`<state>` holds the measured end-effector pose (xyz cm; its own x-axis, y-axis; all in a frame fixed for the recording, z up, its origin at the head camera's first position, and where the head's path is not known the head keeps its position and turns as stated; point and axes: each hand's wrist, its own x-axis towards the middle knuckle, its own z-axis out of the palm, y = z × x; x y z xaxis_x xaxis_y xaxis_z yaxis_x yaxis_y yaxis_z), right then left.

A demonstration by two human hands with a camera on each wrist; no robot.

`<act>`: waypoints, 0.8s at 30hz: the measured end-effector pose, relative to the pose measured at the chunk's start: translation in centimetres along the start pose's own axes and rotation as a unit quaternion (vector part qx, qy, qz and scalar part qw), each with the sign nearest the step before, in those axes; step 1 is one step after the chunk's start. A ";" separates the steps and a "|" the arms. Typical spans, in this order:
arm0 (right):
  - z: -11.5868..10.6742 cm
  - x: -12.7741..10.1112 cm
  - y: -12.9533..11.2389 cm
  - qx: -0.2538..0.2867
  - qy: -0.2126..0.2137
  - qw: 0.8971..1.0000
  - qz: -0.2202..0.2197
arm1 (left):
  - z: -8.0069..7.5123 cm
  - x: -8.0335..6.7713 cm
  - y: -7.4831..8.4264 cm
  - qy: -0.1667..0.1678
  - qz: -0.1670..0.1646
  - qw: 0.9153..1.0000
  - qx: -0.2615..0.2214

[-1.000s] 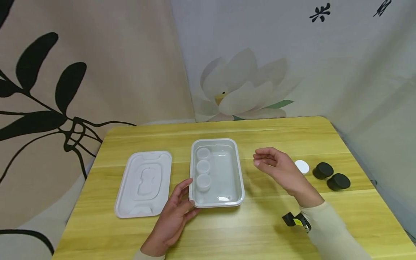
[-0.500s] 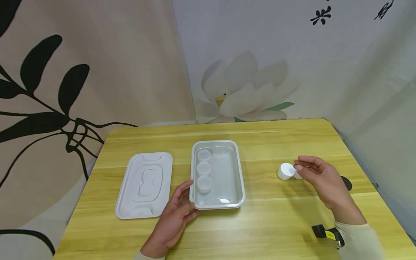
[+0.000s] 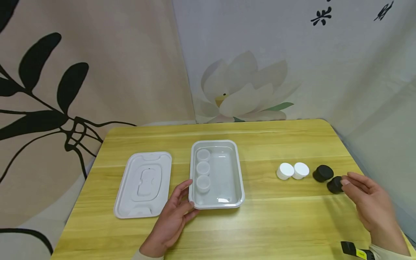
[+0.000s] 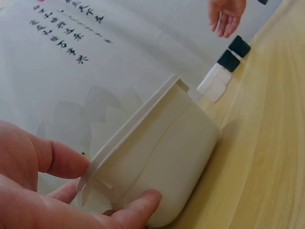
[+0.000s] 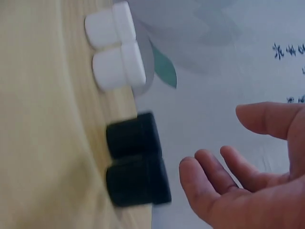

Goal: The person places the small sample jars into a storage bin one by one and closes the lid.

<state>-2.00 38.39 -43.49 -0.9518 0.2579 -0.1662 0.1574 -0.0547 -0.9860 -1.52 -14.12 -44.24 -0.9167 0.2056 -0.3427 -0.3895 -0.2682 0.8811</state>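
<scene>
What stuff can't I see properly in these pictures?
Head view: part of the nearer black jar, hidden behind the right hand.
Left wrist view: the three little cups inside the white tub, hidden by its wall.
Head view: whatever the two white jars might hold, hidden by their tops and sides.
Right wrist view: some dark writing, cut off by the right edge.

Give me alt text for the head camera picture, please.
A right hand hovers by two black jars beside two white jars. The left hand grips a white tray holding three white tubs; a white lid lies left of it on a yellow table.
</scene>
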 end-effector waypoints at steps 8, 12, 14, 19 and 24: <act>-1.0 -0.3 1.0 -0.070 0.152 0.985 0.031 | 0.0 0.0 0.0 -0.003 0.001 1.000 0.003; -1.0 0.3 1.5 -0.162 0.207 0.961 0.084 | -0.1 0.0 0.0 -0.004 0.002 1.000 0.003; -1.1 0.5 1.8 -0.186 0.200 0.957 0.096 | -0.1 -0.1 0.0 -0.004 0.003 1.000 0.002; -1.8 0.8 2.9 -0.109 0.137 0.978 0.115 | -0.2 -0.1 0.0 -0.005 0.002 1.000 0.005; -1.7 1.1 3.7 -0.033 0.126 0.983 0.132 | -0.3 0.0 0.0 -0.003 0.000 1.000 0.005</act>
<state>-2.05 40.10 -47.39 -0.7814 0.4750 -0.4048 0.4136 -0.0916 -0.9058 -1.49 -14.36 -44.32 -0.9160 0.2106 -0.3414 -0.3890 -0.2587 0.8842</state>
